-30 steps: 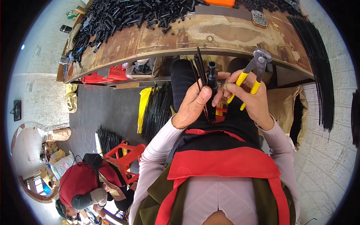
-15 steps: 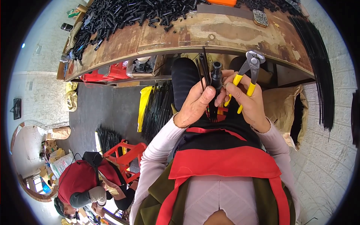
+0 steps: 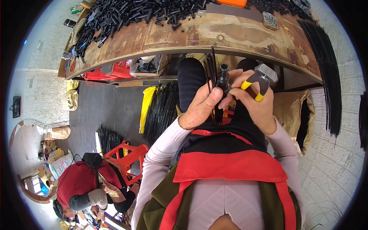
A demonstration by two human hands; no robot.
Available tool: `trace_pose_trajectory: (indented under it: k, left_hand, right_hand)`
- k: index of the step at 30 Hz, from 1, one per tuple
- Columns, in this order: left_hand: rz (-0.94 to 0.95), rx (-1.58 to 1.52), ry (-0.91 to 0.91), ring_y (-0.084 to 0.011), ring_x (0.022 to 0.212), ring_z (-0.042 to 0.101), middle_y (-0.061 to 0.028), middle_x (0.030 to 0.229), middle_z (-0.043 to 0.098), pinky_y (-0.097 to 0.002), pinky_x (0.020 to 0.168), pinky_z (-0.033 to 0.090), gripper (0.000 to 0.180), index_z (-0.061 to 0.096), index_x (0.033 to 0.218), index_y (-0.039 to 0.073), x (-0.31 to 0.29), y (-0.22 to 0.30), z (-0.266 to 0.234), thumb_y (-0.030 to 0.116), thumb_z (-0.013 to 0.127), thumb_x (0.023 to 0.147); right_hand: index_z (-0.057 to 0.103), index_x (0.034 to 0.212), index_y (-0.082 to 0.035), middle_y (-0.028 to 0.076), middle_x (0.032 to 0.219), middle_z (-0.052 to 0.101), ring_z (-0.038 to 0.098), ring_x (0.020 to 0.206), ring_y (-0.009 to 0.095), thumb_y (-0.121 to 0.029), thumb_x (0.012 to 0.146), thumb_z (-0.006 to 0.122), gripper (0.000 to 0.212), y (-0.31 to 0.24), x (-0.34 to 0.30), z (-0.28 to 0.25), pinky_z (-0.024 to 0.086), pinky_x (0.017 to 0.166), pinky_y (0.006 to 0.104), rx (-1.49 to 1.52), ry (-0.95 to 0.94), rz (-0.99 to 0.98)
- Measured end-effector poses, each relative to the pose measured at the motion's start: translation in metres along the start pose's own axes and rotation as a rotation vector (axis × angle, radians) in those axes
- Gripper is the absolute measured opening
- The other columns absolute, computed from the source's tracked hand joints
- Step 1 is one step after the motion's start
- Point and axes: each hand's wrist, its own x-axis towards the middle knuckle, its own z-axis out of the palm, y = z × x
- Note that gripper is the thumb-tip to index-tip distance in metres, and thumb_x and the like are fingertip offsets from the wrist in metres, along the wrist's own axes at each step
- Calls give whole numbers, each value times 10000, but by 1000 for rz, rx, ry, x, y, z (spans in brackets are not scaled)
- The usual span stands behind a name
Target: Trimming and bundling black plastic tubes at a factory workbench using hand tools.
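Note:
Above my lap, my left hand [image 3: 203, 100] is closed around a black tubular fitting [image 3: 223, 78] with an open, ringed top end. Several thin black rods [image 3: 210, 69] stand up in the same grip, beside the fitting. My right hand [image 3: 257, 105] holds yellow-handled end-cutting pliers [image 3: 264, 78], their metal head tilted up and away from me. Its thumb and a fingertip meet at the fitting's right side, pinching something too small to make out. The lower ends of the rods show below my left hand, over my dark apron.
The worn wooden table [image 3: 245, 36] ahead bears a heap of black fittings [image 3: 126, 15] and a small tin [image 3: 270, 20]. Long black rods [image 3: 324, 73] hang over its right end. Rod bundles [image 3: 159, 111] stand left, near a red stool [image 3: 128, 159] and a bending person [image 3: 86, 186]. A paper sack [image 3: 289, 105] is at right.
The pliers have turned in my right hand, so their head now tips toward the table and the handles look shorter. My left hand keeps its grip on the fitting and rods.

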Motion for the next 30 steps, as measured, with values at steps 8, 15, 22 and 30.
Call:
trace_pose_trajectory:
  k: [8, 15, 22, 30]
  left_hand:
    - [18, -113, -44, -80, 644, 395, 9, 710, 442, -234, 604, 347, 826, 377, 1381, -66, 3, -6, -14, 634, 428, 945]
    - [7, -46, -60, -94, 675, 402, 6, 721, 451, -255, 662, 371, 604, 513, 1143, -9, -7, -11, -10, 565, 399, 994]
    - [4, -74, -61, -105, 715, 414, -1, 738, 471, -266, 726, 374, 572, 515, 1149, 3, -5, -8, -5, 545, 412, 999]
    - [42, -50, -55, -109, 709, 419, -10, 747, 477, -269, 704, 359, 567, 488, 1191, 14, -12, -13, -6, 543, 427, 996]
  right_hand:
    - [540, 862, -17, 50, 654, 588, 555, 529, 107, -161, 943, 599, 175, -45, -5, -31, 427, 493, 275, -528, -182, 395]
    - [527, 1039, 18, 71, 624, 592, 540, 480, 131, -162, 973, 530, 192, -70, -15, -25, 417, 475, 281, -791, -367, 609]
    - [510, 1243, 6, 62, 736, 632, 579, 577, 124, -211, 1000, 506, 327, -55, -23, -39, 453, 571, 266, -572, -412, 423]
    - [518, 1049, -1, 59, 658, 575, 554, 510, 124, -272, 1014, 492, 275, -93, 4, -24, 444, 498, 282, -695, -542, 801]
